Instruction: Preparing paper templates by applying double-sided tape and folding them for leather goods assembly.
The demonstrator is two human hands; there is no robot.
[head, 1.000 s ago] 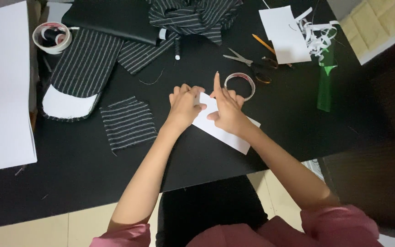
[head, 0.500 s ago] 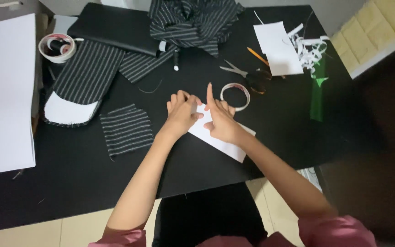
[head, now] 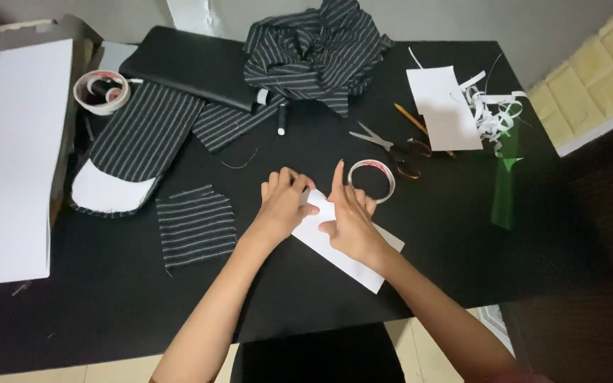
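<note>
At the far left lies a big white board [head: 12, 159], and beside it a tape roll [head: 101, 92], a striped sole-shaped piece [head: 133, 152] with a white toe, and a small striped patch [head: 196, 227] on the black table [head: 108, 305]. None of that is under my fingers.

My left hand [head: 282, 206] rests curled on the upper end of the paper [head: 342, 248], fingertips pressing the folded edge down; it pins the sheet rather than closing around it. My right hand [head: 349, 216] lies flat over the paper's middle with the index finger stuck straight up (the other fingers bear down on the sheet). So the paper sits under both hands, slanting toward my right and nearer me, its lower corner poking out free past my right wrist.

What could slip, I judge: the sheet lies on a smooth dark top, so uneven pressure from one hand could swing it and skew the crease. A second tape ring [head: 372, 181] sits just beyond my right fingers, close enough to be knocked. Further right are scissors [head: 384, 145], a pencil [head: 413, 120], another white sheet [head: 443, 106], paper shreds [head: 498, 110] and a green strip [head: 505, 188], all well apart from my hands.
</note>
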